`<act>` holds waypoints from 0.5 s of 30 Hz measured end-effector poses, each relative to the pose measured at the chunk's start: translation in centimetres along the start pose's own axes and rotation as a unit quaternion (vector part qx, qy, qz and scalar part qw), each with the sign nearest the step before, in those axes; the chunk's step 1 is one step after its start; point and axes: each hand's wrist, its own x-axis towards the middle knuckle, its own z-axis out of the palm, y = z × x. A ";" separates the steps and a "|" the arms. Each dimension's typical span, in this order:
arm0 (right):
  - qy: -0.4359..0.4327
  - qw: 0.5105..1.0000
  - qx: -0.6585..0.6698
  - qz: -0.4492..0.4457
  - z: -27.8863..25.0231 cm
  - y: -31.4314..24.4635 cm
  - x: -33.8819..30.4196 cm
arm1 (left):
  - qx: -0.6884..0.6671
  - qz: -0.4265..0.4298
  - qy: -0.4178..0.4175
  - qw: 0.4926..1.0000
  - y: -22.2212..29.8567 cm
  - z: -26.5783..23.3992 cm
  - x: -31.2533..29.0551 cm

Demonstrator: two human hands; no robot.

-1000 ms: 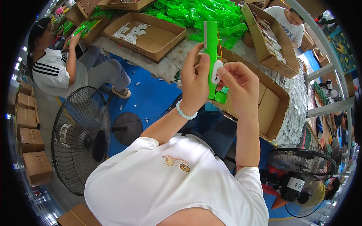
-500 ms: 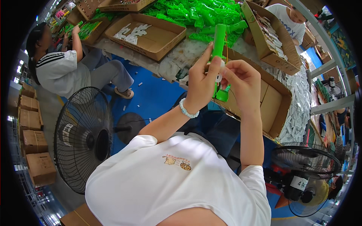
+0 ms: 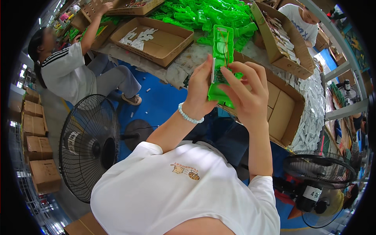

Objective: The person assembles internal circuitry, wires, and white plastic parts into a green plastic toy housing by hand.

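A long green case [image 3: 221, 35] sits in the hands, at one o'clock from the middle of the view.
It is likely light and stiff, and its smooth plastic may be a bit slippery; the thin wires [image 3: 226, 47] could snap, so the best hold looks to be on the long side walls. The left hand [image 3: 199, 84], on its eight o'clock side, is wrapped tight around the case; the right hand [image 3: 250, 88], at four o'clock, has bent fingers over it, but I cannot tell if they pinch anything. The case is bright, shiny green and open like a tray, with a small dark circuit board [image 3: 220, 77] toward six o'clock, red and dark wires toward twelve, and a white piece [image 3: 213, 70] along the nine o'clock edge.
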 end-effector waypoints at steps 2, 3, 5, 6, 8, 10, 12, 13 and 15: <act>0.001 0.998 -0.039 -0.040 0.1 0.6 0.0 | -0.010 -0.003 0.011 1.000 -0.1 -0.3 -0.3; 0.002 0.994 -0.078 -0.082 0.0 0.7 -0.1 | -0.022 -0.005 0.021 1.000 -0.1 -0.3 -0.4; -0.001 0.993 -0.079 -0.089 -0.2 0.6 -0.2 | 0.003 -0.016 0.017 1.000 0.0 0.1 -0.7; -0.004 0.992 -0.079 -0.098 -0.1 0.6 -0.3 | 0.026 -0.024 0.012 0.999 0.0 0.2 -0.8; 0.001 0.993 -0.074 -0.094 0.1 0.4 -0.6 | 0.028 -0.019 0.010 0.999 0.0 0.1 -0.9; 0.006 0.994 -0.069 -0.089 0.2 0.2 -0.8 | 0.030 -0.016 0.007 0.999 0.0 0.3 -1.1; 0.013 0.995 -0.055 -0.086 0.0 0.0 -0.7 | 0.026 -0.015 0.010 1.000 0.0 0.7 -1.3; 0.015 0.995 -0.056 -0.082 0.0 0.0 -0.7 | 0.027 -0.019 0.010 0.999 -0.1 0.9 -1.2; 0.018 0.995 -0.061 -0.079 0.1 0.0 -0.7 | 0.057 0.001 0.027 0.998 -0.2 1.3 -1.1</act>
